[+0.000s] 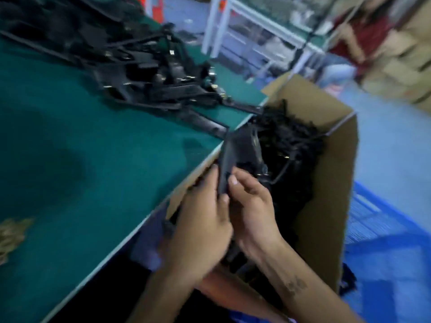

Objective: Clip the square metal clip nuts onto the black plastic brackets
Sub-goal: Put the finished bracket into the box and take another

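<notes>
Both hands hold one long black plastic bracket (229,157) upright over an open cardboard box (331,183) beside the table. My left hand (203,220) wraps its fingers round the bracket's lower part. My right hand (251,206) pinches the same bracket from the right, thumb on its edge. The box is full of more black brackets (286,141). A small heap of brass-coloured metal clip nuts (11,236) lies at the table's left edge, far from both hands. The frame is blurred, so no clip nut can be made out on the held bracket.
A green table (93,159) fills the left. A big pile of black brackets with metal clips (149,73) covers its far part. A blue crate (384,241) stands right of the box. White shelving (245,31) and a person (363,38) are behind.
</notes>
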`<state>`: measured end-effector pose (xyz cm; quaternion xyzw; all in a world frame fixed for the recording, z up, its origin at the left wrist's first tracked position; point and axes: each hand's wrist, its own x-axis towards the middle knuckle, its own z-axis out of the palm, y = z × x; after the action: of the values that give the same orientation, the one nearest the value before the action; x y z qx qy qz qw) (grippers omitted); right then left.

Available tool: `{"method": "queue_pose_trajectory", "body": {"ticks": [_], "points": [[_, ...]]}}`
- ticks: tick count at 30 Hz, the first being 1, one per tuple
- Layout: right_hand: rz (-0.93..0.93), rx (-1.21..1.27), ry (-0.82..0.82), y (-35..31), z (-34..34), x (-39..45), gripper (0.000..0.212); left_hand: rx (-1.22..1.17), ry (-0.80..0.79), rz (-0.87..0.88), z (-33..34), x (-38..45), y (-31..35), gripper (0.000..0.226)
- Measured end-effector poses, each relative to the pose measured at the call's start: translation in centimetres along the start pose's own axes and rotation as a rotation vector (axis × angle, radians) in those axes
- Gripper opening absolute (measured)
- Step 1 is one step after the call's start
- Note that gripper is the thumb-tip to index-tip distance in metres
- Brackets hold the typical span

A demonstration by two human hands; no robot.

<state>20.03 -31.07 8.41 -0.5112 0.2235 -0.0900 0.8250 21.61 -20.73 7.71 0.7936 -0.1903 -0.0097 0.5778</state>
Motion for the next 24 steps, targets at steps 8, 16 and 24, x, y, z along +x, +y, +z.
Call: {"method": "queue_pose_trajectory", "body": {"ticks": [8,16,24], "points": [[0.483,-0.051,0.514,2.1,-18.5,0.6,0.011,0.33,-0.733,-0.353,18.2,-1.8,-1.1,0.061],[0.4,-0.092,0.902,3.9,-25.4,6.5,0.016,0.369,-1.012,-0.329,21.8,-2.5,-3.4,0.039],[0.514,-0.453,0.799,4.6,-27.6,7.3,0.023,0.46,-1.146,-0.313,21.2,-2.8,-2.7,0.066]]}}
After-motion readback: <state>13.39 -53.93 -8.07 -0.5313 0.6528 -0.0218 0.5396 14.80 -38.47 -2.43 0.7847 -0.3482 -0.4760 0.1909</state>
